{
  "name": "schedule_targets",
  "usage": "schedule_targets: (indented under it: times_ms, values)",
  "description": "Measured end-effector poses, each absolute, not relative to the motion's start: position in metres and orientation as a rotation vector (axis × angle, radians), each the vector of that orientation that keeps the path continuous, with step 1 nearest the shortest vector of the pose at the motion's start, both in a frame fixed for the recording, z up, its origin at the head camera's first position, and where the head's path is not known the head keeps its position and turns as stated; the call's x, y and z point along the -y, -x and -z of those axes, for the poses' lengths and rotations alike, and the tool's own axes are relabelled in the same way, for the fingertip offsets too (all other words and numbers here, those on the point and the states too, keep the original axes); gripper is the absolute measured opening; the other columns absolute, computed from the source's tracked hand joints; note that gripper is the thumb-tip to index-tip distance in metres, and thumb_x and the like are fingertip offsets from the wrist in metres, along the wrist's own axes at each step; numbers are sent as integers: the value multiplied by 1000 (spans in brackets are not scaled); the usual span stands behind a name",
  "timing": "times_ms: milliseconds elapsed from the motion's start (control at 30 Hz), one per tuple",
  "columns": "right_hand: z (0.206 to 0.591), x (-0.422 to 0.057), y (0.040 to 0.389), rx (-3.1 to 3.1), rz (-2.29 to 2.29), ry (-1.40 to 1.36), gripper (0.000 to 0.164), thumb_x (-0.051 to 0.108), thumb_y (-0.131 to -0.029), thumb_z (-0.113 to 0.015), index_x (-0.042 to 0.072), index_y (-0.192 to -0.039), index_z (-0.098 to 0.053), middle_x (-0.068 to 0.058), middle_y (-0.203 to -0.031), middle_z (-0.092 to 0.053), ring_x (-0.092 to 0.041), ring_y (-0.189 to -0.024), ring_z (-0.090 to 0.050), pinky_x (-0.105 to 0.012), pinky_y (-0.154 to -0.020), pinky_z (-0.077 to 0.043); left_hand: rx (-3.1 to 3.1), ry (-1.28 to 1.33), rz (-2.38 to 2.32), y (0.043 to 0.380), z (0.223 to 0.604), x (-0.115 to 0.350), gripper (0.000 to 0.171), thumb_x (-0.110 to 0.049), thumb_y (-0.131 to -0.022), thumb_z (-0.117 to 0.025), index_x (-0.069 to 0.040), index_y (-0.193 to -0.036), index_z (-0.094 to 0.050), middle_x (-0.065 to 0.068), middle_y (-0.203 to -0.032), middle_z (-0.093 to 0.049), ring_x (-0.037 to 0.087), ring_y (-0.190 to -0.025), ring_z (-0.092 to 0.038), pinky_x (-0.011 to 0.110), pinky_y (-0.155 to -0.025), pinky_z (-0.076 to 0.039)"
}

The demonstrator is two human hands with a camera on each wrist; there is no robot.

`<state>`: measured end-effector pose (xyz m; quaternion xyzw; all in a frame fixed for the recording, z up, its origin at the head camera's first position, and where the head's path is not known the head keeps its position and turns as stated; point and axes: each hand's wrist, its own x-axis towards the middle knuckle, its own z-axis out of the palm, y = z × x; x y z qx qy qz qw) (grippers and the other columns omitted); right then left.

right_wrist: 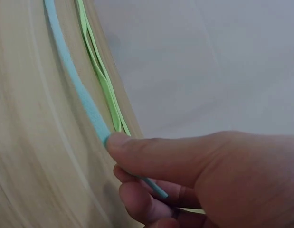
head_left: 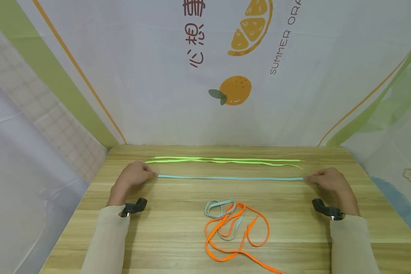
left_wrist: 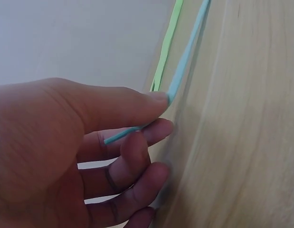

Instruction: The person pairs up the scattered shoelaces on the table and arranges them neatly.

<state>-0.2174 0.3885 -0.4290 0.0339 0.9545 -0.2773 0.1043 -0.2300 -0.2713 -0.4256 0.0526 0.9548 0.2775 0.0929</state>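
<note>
A light blue shoelace (head_left: pixel 229 178) is stretched straight from side to side over the wooden table. My left hand (head_left: pixel 134 177) pinches its left end between thumb and fingers; the tip (left_wrist: pixel 119 136) pokes out past the thumb in the left wrist view. At the other end my right hand (head_left: pixel 328 179) pinches the lace, and its tip (right_wrist: pixel 156 188) shows below the thumb in the right wrist view. Just behind, two bright green shoelaces (head_left: pixel 226 160) lie nearly parallel to it along the table's back edge.
Nearer the front, an orange shoelace (head_left: pixel 268 228) lies in loose loops, tangled with another light blue lace (head_left: pixel 210 207). Its end runs toward the front of the table (head_left: pixel 171 236). A white printed cloth (head_left: pixel 164 95) hangs behind the back edge and at both sides.
</note>
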Motion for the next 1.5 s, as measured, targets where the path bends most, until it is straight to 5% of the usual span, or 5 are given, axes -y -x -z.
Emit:
schedule_targets:
  times_ms: [500, 667, 1000, 1300, 1500]
  values:
    - [428, -391, 219, -2810, 811, -105, 59, 37, -108, -70, -17, -132, -66, -43, -136, -61, -65, -126, -54, -71, -101, -48, -2815, -118, -803, 230, 423, 272, 31, -33, -104, -72, -5, -93, -80, 4, -92, -67, 25, -85, -56, 38, -75, -45]
    - [429, -395, 218, -2817, 817, -101, 56, 35, -109, -68, -16, -130, -68, -35, -123, -69, -52, -113, -63, -62, -93, -54, -2803, -93, -823, 228, 421, 273, 34, -35, -105, -70, -7, -89, -77, 0, -84, -61, 23, -82, -53, 37, -73, -43]
    - [426, -402, 214, -2784, 907, -155, 47, 33, -110, -66, -12, -122, -73, -8, -98, -74, -22, -90, -63, -35, -76, -51, -2753, -63, -876, 227, 422, 282, 51, -38, -107, -68, -20, -64, -46, -8, -63, -32, 14, -64, -33, 35, -64, -32]
    - [418, -398, 213, -2798, 902, -112, 51, 34, -112, -63, -14, -129, -68, -15, -105, -75, -35, -102, -66, -36, -77, -53, -2770, -10, -844, 226, 417, 283, 48, -41, -106, -67, -17, -67, -51, -4, -67, -39, 17, -66, -37, 35, -64, -33]
    - [406, -385, 211, -2798, 922, -85, 57, 37, -113, -59, -14, -138, -64, -20, -114, -75, -44, -111, -66, -47, -85, -56, -2829, -97, -818, 225, 402, 267, 42, -42, -107, -65, 0, -108, -71, 14, -105, -71, 27, -87, -60, 43, -75, -51]
